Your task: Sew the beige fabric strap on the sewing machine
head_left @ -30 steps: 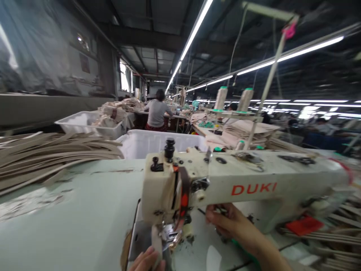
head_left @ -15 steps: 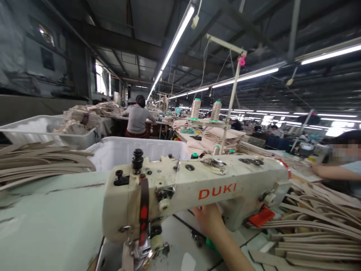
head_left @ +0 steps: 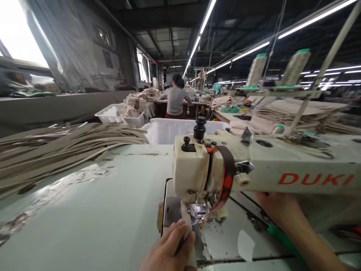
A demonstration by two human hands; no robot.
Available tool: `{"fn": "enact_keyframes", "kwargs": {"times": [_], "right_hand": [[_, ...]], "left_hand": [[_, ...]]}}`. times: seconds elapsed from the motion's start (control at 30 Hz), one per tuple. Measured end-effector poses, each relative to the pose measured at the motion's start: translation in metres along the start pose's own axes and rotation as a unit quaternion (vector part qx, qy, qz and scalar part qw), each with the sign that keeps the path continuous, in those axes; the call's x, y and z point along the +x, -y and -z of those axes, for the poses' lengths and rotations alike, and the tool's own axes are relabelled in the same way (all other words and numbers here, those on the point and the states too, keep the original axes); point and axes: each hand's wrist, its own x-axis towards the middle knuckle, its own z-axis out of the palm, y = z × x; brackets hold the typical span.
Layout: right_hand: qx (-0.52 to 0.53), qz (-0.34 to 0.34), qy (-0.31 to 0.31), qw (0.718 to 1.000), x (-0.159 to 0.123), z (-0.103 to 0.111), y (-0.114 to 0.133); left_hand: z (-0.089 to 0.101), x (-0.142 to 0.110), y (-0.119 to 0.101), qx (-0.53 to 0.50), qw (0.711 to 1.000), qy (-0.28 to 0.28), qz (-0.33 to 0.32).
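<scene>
A cream sewing machine [head_left: 262, 169] marked DUKI stands on the pale green table, a dark strap with red marks looped on its head. My left hand [head_left: 172, 246] is closed on a beige fabric strip [head_left: 186, 212] just in front of the presser foot [head_left: 200, 212]. The strip runs back beside the foot, its near part covered by my fingers. Under the machine's arm reaches my right hand [head_left: 278, 207], bent at the wrist. Its fingers are hidden behind the arm, so what they touch cannot be seen.
Beige strips [head_left: 70, 150] lie piled at the table's left. White bins [head_left: 183, 127] stand behind it. Thread cones [head_left: 295, 67] sit on a stand at right, above stacked fabric [head_left: 304, 113]. A person in grey [head_left: 175, 99] sits further back. A green object [head_left: 282, 235] lies beneath my right forearm.
The view has swung left and come closer, so the machine sits further right. My left hand, barely at the bottom edge before, now shows on the strip. My right hand stays behind the arm.
</scene>
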Motion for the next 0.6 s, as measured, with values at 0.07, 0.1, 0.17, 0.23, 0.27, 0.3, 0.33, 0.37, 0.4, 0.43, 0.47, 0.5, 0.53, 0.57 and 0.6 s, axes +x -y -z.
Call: {"fn": "enact_keyframes", "kwargs": {"times": [0.07,0.1,0.17,0.23,0.27,0.3,0.33,0.37,0.4,0.43,0.47,0.5,0.53,0.57,0.6], "right_hand": [[-0.004,0.012,-0.008,1.000,-0.001,0.000,0.003],[-0.004,0.006,-0.008,1.000,-0.002,-0.001,0.002],[-0.006,-0.015,0.000,1.000,-0.005,-0.003,-0.002],[-0.011,-0.032,0.021,0.999,-0.007,-0.006,-0.012],[-0.012,-0.038,0.032,0.999,-0.008,-0.007,-0.017],[-0.011,-0.044,0.042,0.998,-0.008,-0.009,-0.021],[-0.008,-0.049,0.050,0.997,-0.009,-0.010,-0.025],[-0.004,-0.054,0.060,0.997,-0.009,-0.011,-0.028],[0.001,-0.060,0.068,0.996,-0.009,-0.012,-0.029],[0.005,-0.064,0.075,0.995,-0.009,-0.012,-0.029],[0.008,-0.067,0.082,0.994,-0.008,-0.012,-0.028],[0.009,-0.071,0.085,0.994,-0.008,-0.012,-0.026],[0.008,-0.072,0.088,0.993,-0.008,-0.011,-0.024],[0.006,-0.073,0.087,0.994,-0.008,-0.010,-0.020],[0.003,-0.071,0.082,0.994,-0.008,-0.009,-0.017]], "left_hand": [[-0.011,-0.002,0.002,-0.003,1.000,-0.013,-0.002],[-0.017,-0.003,0.003,-0.002,1.000,-0.022,-0.004],[-0.028,-0.003,0.004,0.001,0.999,-0.051,-0.009],[-0.032,-0.002,0.006,-0.004,0.995,-0.095,-0.014],[-0.031,0.000,0.007,-0.009,0.994,-0.107,-0.017],[-0.028,0.002,0.009,-0.016,0.994,-0.106,-0.022],[-0.024,0.004,0.011,-0.022,0.995,-0.093,-0.030],[-0.019,0.007,0.013,-0.028,0.997,-0.066,-0.041],[-0.014,0.009,0.015,-0.033,0.997,-0.043,-0.049],[-0.010,0.012,0.017,-0.041,0.997,-0.031,-0.054],[-0.006,0.014,0.019,-0.052,0.997,-0.030,-0.055],[-0.003,0.016,0.020,-0.071,0.996,-0.032,-0.048],[-0.001,0.018,0.021,-0.097,0.994,-0.033,-0.035],[0.002,0.019,0.022,-0.129,0.991,-0.026,-0.021],[0.005,0.020,0.022,-0.159,0.987,-0.015,-0.008]]}}
